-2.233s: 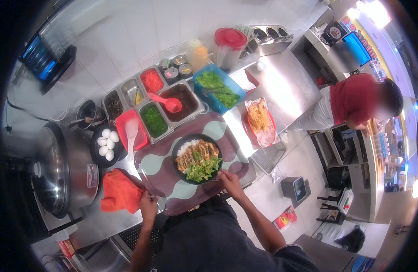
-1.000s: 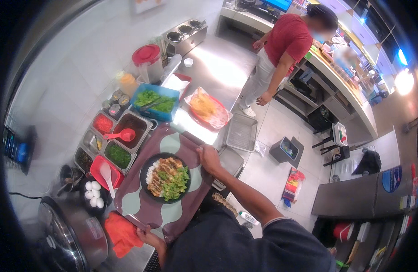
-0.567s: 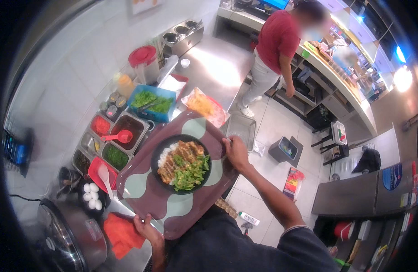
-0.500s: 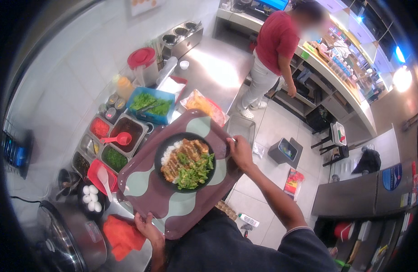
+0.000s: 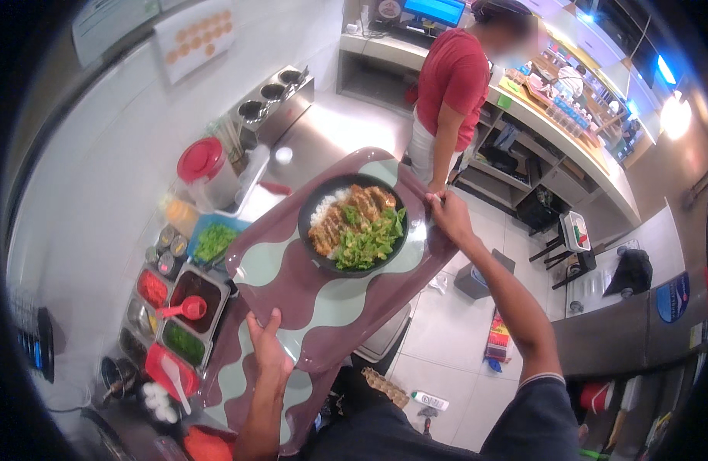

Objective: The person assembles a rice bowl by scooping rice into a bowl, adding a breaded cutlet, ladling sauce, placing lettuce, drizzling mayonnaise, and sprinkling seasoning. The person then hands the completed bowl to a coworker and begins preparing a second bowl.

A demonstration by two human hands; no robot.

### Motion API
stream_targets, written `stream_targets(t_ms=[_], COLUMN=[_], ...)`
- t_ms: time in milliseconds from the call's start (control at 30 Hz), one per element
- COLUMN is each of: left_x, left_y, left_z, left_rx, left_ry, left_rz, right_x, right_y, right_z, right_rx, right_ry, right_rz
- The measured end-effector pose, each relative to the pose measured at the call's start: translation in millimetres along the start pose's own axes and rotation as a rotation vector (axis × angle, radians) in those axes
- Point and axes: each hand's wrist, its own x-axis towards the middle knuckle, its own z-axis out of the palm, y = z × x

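A maroon serving tray with pale green wavy bands (image 5: 292, 280) is held out in front of me. On it sits a black bowl (image 5: 302, 230) of white rice, sliced brown meat with sauce and chopped green leaves. My left hand (image 5: 269, 346) grips the tray's near left edge, thumb on top. My right hand (image 5: 450, 219) grips its far right corner. A second tray of the same pattern (image 5: 232, 380) lies below on the counter, partly covered by the held one and my left forearm.
A person in a red shirt (image 5: 450, 77) stands ahead, one hand near the tray's far corner. Along the left wall are a blue tub of lettuce (image 5: 215, 240), steel topping pans (image 5: 191, 307), a red-lidded pitcher (image 5: 208, 173) and eggs (image 5: 160, 403). A grey bin (image 5: 477, 276) stands on the floor.
The tray with the bowl has moved up and to the right in view, uncovering the second tray beneath. My view has shifted, and both hands still hold the tray.
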Motion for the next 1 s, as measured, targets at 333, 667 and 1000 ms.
stream_targets(t_ms=[333, 667, 1000], left_x=[126.0, 233.6, 279.8], left_y=[-19.9, -58.5, -112.4], left_z=[86.5, 148.5, 205.2], left_rx=[0.019, -0.013, 0.012], left_ry=[-0.044, 0.031, 0.193], left_rz=[0.11, 0.179, 0.08], right_x=[139.6, 52.6, 123.7], right_y=[52.9, -5.4, -9.4], right_z=[9.9, 117.7, 226.9], right_rx=[0.109, 1.271, 0.45], right_ry=[-0.02, -0.148, 0.485], right_rz=[0.031, 0.676, 0.575])
